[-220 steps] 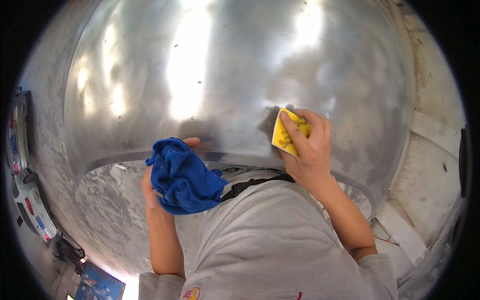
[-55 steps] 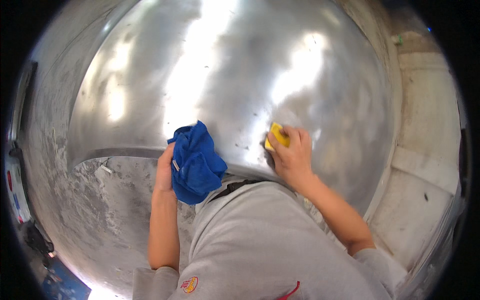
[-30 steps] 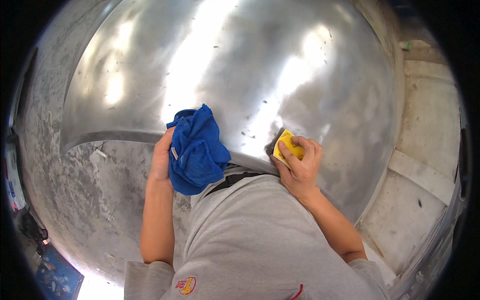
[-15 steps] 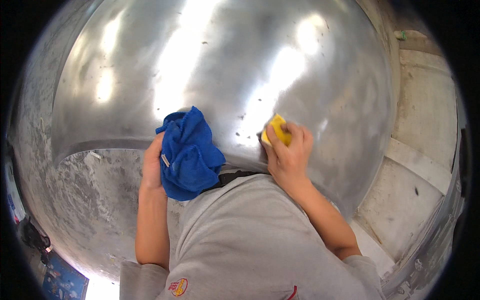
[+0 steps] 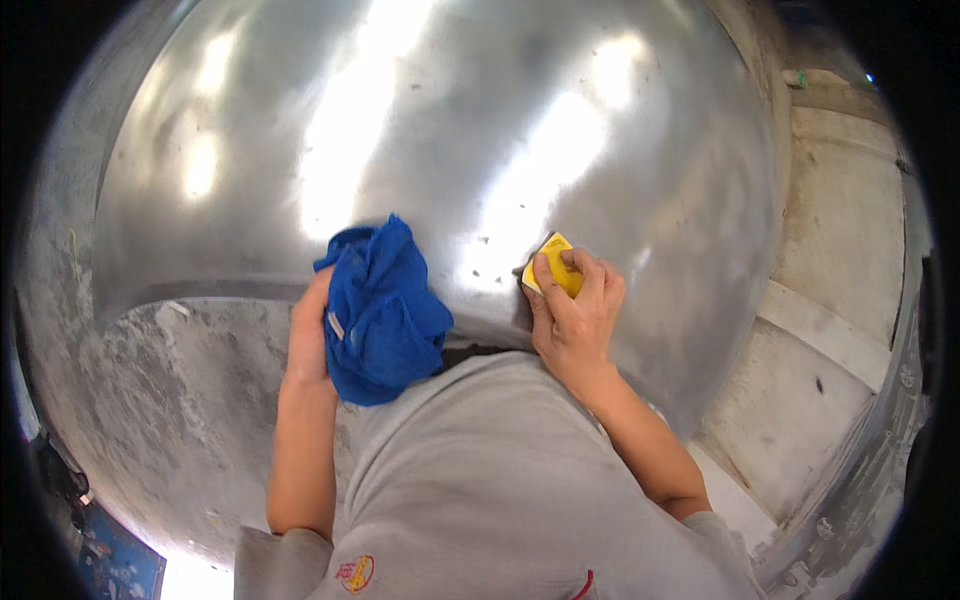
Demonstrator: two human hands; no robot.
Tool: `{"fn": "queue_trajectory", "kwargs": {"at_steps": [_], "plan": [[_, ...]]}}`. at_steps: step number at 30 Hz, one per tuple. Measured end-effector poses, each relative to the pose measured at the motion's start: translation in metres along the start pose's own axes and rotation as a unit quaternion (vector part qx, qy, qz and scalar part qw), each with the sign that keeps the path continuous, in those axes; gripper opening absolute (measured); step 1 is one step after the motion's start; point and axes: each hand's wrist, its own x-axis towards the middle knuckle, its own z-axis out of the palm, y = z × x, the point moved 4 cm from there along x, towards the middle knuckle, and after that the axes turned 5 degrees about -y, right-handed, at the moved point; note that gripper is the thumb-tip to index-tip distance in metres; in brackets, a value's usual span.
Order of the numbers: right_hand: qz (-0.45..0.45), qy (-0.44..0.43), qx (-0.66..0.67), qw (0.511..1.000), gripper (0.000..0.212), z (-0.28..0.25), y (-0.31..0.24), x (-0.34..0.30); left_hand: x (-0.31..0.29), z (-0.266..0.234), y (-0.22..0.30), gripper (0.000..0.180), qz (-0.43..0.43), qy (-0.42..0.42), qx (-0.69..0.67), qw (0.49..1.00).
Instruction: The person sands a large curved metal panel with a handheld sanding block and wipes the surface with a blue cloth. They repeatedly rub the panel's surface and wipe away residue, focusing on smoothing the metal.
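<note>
In front of me spreads a large curved metal panel [image 5: 430,150], silvery and glossy, with small dark specks near my hands. My left hand [image 5: 311,330] grips a bunched blue cloth [image 5: 388,315] with a small pale tag; the cloth hides most of the fingers. A small yellow block [image 5: 560,272] with a pale edge is pinched in my right hand [image 5: 580,320], thumb on the near side and fingers over the top. It is tilted and close to the panel's near edge; whether it touches the metal I cannot tell.
Left of the panel's curved cut-out is a stained grey floor [image 5: 190,400]. Pale slabs [image 5: 840,230] run along the right. A blue object [image 5: 118,560] lies at the lower left. My body stands close to the panel's near edge.
The yellow block shows more of its top face and pale edge now, turned slightly in my right hand. The view has shifted a little; the cloth stays in my left hand.
</note>
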Motion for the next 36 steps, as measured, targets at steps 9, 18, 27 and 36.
{"fn": "queue_trajectory", "kwargs": {"at_steps": [9, 18, 27, 36], "plan": [[-0.048, 0.062, -0.006, 0.997, 0.044, -0.004, 0.000, -0.002, -0.001, -0.002, -0.004, 0.042, -0.007, -0.020, -0.008, 1.000], [-0.047, 0.030, -0.020, 0.998, 0.043, -0.006, 0.004, -0.003, -0.002, -0.001, -0.009, 0.043, 0.020, -0.073, -0.046, 0.996], [-0.065, 0.022, -0.049, 0.996, 0.048, -0.002, 0.003, 0.000, 0.001, -0.004, -0.008, 0.043, 0.043, -0.055, -0.038, 0.997], [-0.003, 0.041, -0.007, 0.999, 0.042, -0.016, 0.019, -0.021, 0.004, -0.006, -0.010, 0.041, 0.047, -0.039, -0.038, 0.997]]}}
